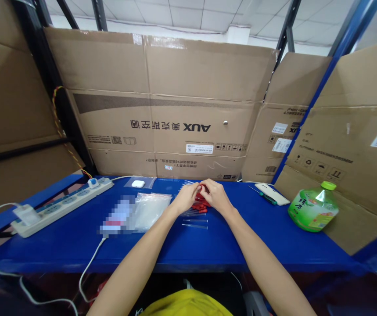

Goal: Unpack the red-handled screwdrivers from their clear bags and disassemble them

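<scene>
My left hand (187,196) and my right hand (217,196) meet over the middle of the blue table, thumbs and fingers pinched together. Something reddish shows between the fingertips, too small and covered to make out. Under and between the hands lies a pile of small red pieces (202,208), partly hidden by the fingers. Thin clear tubes (195,227) lie side by side just in front of the pile. More tubes stick out behind my left hand. A clear plastic zip bag (152,211) lies flat to the left of my left forearm.
At left are a blurred-out phone-like thing (117,217) on a white cable and a power strip (66,202). A small white case (138,184) sits at the back. To the right are a white tool with a green part (270,194) and a green bottle (313,208). Cardboard walls (175,79) enclose the table.
</scene>
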